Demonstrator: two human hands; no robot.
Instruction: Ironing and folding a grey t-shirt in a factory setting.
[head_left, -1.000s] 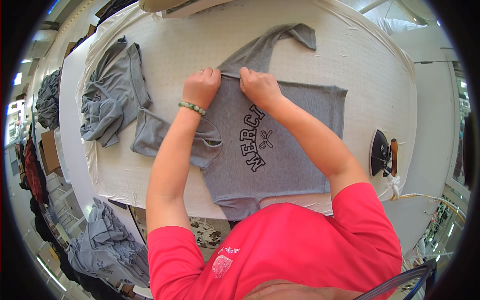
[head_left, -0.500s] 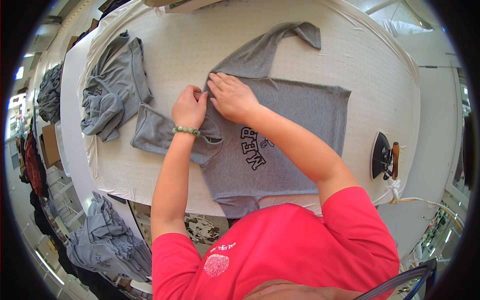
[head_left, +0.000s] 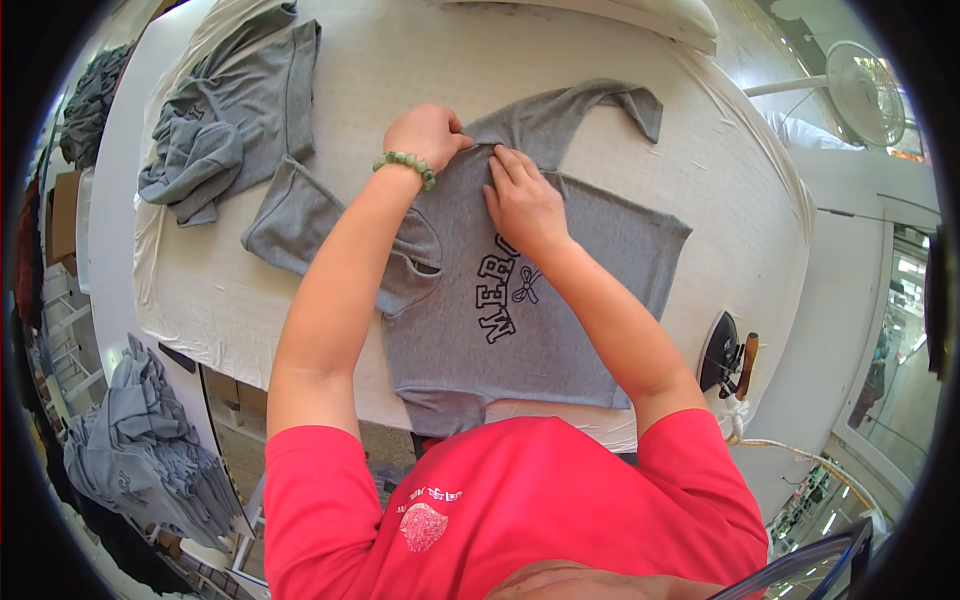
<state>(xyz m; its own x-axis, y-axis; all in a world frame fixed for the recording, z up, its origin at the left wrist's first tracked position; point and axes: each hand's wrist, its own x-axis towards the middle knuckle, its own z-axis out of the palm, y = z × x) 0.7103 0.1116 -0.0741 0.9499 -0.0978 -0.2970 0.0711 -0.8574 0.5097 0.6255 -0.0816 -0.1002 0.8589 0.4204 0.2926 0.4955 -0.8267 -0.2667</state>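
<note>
I stand at a white padded table [head_left: 330, 290] with an iron [head_left: 722, 352] at the right edge, a fan [head_left: 858, 88] in the upper right and heaped grey garments [head_left: 215, 115] in the upper left. In the centre, the grey lettered sweatshirt [head_left: 540, 300] lies spread flat. My left hand [head_left: 428, 132] is bunched, pinching its top edge, while my right hand [head_left: 522, 198] presses flat just beside it.

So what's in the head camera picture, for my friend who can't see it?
A person in a red shirt presses both hands on a grey sweatshirt spread on a white padded table: the left hand bunches the fabric at its top edge, the right hand lies flat beside it. Another grey sweatshirt lies crumpled at the left, and an iron sits at the right.
</note>
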